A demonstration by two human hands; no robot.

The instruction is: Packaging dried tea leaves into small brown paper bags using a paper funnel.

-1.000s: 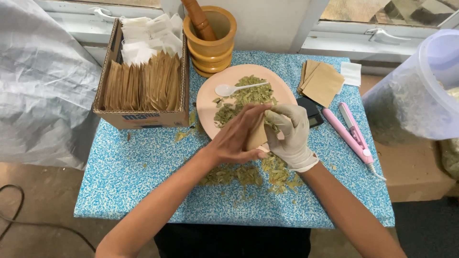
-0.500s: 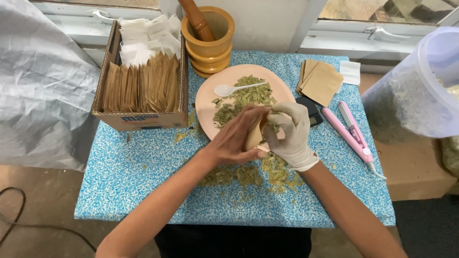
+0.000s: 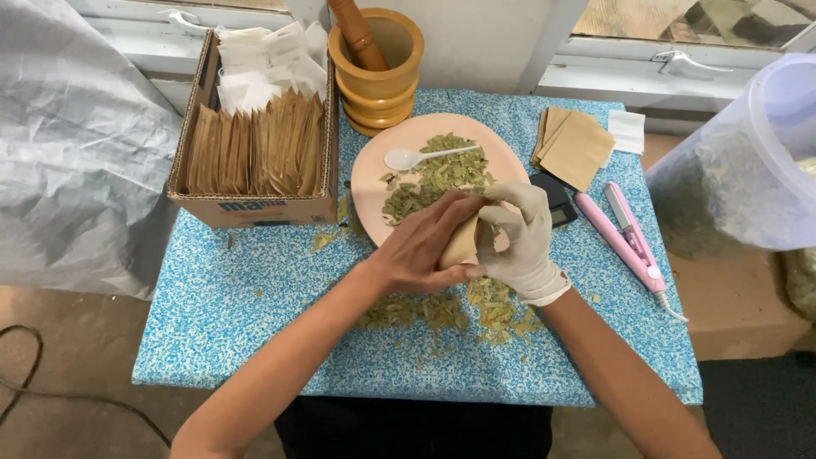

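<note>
My bare left hand (image 3: 421,246) holds a small brown paper pouch (image 3: 461,242) upright over the near edge of a peach plate (image 3: 370,174). My right hand (image 3: 520,236), in a white glove, pinches the pouch's top with its fingertips pressed into the opening. On the plate lie dried green leaves (image 3: 438,174) and a white plastic spoon (image 3: 416,156). More crumbled leaves (image 3: 450,310) are scattered on the blue speckled tablecloth (image 3: 255,289) below my hands.
A cardboard box (image 3: 255,208) of brown and white pouches stands at the back left. A wooden mortar with pestle (image 3: 376,64) sits behind the plate. Flat brown pouches (image 3: 576,146), a pink heat sealer (image 3: 625,238) and a small black scale (image 3: 554,197) lie right. A large plastic jar (image 3: 744,161) stands far right.
The gloved fingers have moved down onto the pouch's mouth, and the pouch sits slightly lower in my left hand. Nothing else on the table moved.
</note>
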